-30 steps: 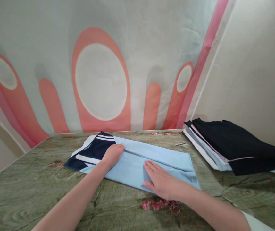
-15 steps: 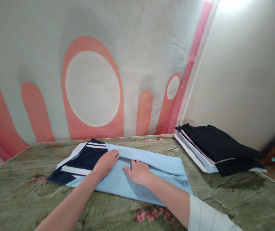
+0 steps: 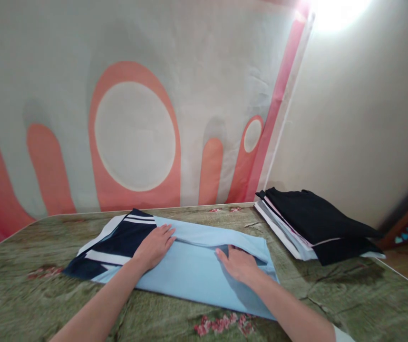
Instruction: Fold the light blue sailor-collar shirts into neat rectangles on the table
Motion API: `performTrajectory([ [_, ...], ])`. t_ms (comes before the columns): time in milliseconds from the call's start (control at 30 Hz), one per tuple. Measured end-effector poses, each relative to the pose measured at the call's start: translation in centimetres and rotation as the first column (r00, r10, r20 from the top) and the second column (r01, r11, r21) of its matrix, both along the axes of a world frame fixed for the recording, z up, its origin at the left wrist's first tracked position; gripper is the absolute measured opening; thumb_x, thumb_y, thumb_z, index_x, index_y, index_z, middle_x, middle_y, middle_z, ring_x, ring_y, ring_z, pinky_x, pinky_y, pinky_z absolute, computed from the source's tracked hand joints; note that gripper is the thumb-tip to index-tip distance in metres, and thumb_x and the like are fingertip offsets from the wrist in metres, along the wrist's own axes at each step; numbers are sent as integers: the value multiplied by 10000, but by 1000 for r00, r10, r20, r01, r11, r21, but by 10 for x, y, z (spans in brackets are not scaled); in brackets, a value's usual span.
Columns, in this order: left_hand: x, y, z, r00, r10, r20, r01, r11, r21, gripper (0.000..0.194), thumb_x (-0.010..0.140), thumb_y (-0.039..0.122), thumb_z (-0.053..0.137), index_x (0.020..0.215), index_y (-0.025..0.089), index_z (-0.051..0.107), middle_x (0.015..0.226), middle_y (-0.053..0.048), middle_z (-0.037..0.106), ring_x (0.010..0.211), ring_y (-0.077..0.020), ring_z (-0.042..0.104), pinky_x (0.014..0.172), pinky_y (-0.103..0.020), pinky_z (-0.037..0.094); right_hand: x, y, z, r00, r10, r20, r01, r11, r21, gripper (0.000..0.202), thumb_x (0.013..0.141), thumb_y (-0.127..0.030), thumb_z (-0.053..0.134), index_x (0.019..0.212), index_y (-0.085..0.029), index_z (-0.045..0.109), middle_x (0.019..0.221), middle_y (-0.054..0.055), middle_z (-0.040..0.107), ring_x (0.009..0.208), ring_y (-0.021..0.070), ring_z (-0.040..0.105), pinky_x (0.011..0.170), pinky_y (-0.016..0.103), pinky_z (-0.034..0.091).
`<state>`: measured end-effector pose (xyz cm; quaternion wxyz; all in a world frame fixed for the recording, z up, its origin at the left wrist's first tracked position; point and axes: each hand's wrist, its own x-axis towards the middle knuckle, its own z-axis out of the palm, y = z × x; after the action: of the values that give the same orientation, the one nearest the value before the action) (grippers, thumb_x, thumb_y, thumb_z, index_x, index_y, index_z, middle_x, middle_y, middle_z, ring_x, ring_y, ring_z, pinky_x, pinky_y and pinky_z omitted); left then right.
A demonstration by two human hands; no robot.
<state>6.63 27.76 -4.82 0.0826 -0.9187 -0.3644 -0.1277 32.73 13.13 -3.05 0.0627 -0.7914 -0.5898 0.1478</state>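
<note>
We see the left hand (image 3: 157, 245) lying palm down, fingers extended and not clenched, on a folded garment (image 3: 197, 275), close to where its navy section meets the light blue. The right hand (image 3: 239, 263) reaches in from the near side, its thumb showing on top and its fingers slipped beneath the raised edge of the upper layer; the fingertips are hidden, so we cannot tell whether they pinch the cloth.

The garment lies lengthwise across the table (image 3: 18, 301), its navy and white striped end to our left and its plain blue end to our right. Near its lower edge we see printed pink flowers (image 3: 221, 324) on the wood-patterned surface. To the right, apart from the garment, sits a stack of folded clothes (image 3: 318, 218) with black on top and paler layers under it. Behind the table we find a gray wall covering (image 3: 204, 61) with coral shapes.
</note>
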Motion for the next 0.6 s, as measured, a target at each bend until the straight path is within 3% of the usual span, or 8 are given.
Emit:
performTrajectory([
  [200,1,-1,2,1000,6,21,-5,999,-36,459,934,391,268,1254,162,504,1338,-84,461,1258,-198,379,1053,-375,267,29,-26,-2,996,-22,87,16,998,65,748,859,-601,153,1191,-54,540,1204,216,557,1143,337,494,945,453,366],
  [300,2,-1,2,999,11,33,-10,999,-43,452,930,395,283,1244,167,514,1332,-83,468,1255,-201,382,1053,-381,265,45,-37,-6,990,3,138,-16,995,94,730,868,-580,152,1196,-63,549,1228,198,546,1197,323,444,1011,449,287],
  [400,2,0,1,999,-2,41,4,999,-40,444,930,388,284,1245,173,511,1329,-78,472,1255,-199,380,1053,-379,261,63,-45,-16,977,-22,210,-2,994,112,751,857,-595,165,1243,-54,515,1328,179,452,1298,314,293,1068,452,176],
  [500,1,1,0,999,-12,36,14,999,-35,444,931,385,282,1233,166,521,1329,-82,472,1259,-204,373,1053,-379,257,82,-56,-25,954,-134,269,112,989,94,841,827,-636,176,1310,11,410,1418,200,295,1327,320,215,1063,465,187],
  [533,1,1,-1,999,-10,36,11,999,-35,444,931,384,282,1230,164,524,1330,-83,471,1259,-207,374,1053,-381,256,90,-61,-24,948,-144,284,124,989,84,851,822,-639,189,1320,22,387,1423,209,278,1323,321,229,1056,464,204],
  [600,1,0,-1,999,-7,33,8,999,-38,443,932,380,280,1233,164,522,1331,-85,469,1256,-208,378,1053,-383,255,104,-71,-16,950,-111,291,105,994,36,800,825,-619,222,1272,1,457,1363,229,381,1259,334,354,1011,470,283],
])
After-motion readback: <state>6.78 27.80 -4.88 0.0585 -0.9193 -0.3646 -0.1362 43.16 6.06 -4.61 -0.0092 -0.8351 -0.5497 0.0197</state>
